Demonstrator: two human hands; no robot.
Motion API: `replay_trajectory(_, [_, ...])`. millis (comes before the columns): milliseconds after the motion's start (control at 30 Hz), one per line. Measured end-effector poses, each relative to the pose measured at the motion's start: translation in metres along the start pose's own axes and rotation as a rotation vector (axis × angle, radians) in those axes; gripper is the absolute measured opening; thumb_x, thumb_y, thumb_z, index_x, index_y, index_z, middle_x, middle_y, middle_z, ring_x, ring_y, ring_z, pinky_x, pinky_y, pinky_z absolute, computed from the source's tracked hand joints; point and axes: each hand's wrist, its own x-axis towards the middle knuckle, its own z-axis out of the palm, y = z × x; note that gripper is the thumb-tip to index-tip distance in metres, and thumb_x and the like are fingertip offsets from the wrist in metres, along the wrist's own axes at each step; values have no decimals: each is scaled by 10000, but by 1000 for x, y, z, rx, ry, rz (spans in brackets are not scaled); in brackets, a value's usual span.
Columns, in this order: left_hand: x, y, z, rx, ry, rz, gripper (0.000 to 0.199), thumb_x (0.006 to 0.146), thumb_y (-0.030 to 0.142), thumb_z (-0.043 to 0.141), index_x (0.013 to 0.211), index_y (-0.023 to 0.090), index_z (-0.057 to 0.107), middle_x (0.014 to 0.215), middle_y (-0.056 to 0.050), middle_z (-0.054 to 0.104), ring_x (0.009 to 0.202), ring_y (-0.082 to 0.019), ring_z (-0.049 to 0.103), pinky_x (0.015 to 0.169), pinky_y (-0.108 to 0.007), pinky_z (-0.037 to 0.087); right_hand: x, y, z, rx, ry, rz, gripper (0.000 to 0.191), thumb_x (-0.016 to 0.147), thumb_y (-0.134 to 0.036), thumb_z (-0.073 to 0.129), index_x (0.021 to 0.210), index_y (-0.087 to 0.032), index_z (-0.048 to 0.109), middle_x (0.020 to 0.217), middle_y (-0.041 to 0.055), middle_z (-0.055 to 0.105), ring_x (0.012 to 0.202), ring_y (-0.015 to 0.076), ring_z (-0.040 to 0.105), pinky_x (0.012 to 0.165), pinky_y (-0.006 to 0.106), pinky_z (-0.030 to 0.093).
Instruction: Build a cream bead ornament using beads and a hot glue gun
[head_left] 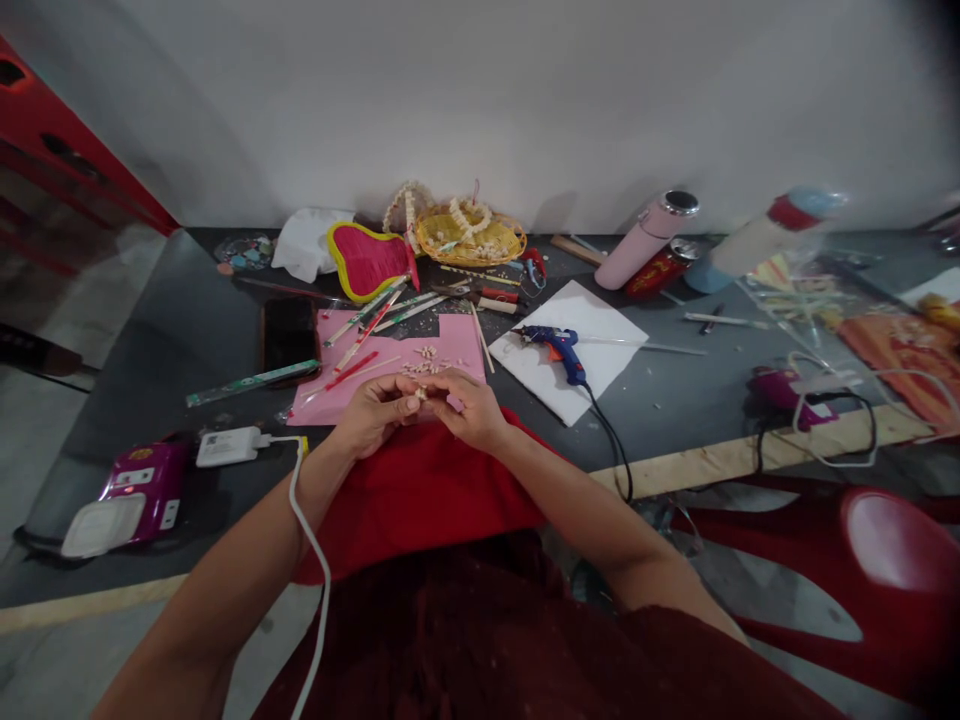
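Note:
My left hand point(377, 412) and my right hand point(469, 408) meet over the near edge of a pink sheet point(461, 335). Both are closed, fingertips pinching a small cluster of pale wooden pieces point(421, 393) between them. Its exact shape is too small to make out. Just beyond my fingers lies a loose pile of short pale pieces point(425, 364). A red cloth point(420, 490) is spread below my hands. To the right, a blue glue gun point(556, 348) rests on a white square board point(577, 400).
Wrapped chopsticks point(251, 383) and a phone point(289, 335) lie left. A yellow basket point(471, 240) stands by the wall. A pink flask point(646, 240) and red can point(664, 268) stand right. A white cable point(319, 560) crosses my left forearm; a purple power socket point(146, 485) sits left.

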Motion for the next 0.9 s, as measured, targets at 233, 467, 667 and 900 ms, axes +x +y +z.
replay_trajectory(233, [0, 2, 1, 45, 55, -16, 226, 591, 170, 792, 768, 127, 659, 680, 0, 619, 547, -57, 528, 508, -174, 420, 1, 3, -2, 9, 9, -21, 169, 867, -184, 529, 1014, -199, 610, 940, 55, 655, 904, 147, 604, 812, 310, 507])
replay_trajectory(467, [0, 2, 2, 104, 43, -12, 195, 628, 193, 772, 781, 129, 670, 669, 4, 607, 532, -52, 515, 498, -170, 405, 2, 2, -4, -19, 26, -49, 151, 875, -182, 523, 992, -201, 616, 919, 54, 663, 878, 138, 615, 792, 290, 517])
replay_trajectory(667, [0, -2, -2, 134, 53, -9, 200, 625, 207, 775, 777, 123, 676, 660, -2, 613, 538, -58, 520, 518, -181, 417, 1, 1, -4, -49, 26, -58, 137, 879, -175, 510, 958, -197, 619, 905, 51, 666, 864, 136, 620, 789, 286, 522])
replay_trajectory(900, [0, -1, 0, 136, 62, -10, 198, 631, 238, 773, 730, 120, 650, 609, 5, 601, 512, -59, 505, 493, -179, 390, 1, 2, -4, -41, 3, -15, 160, 876, -188, 518, 1000, -194, 618, 919, 46, 669, 879, 135, 619, 797, 280, 514])
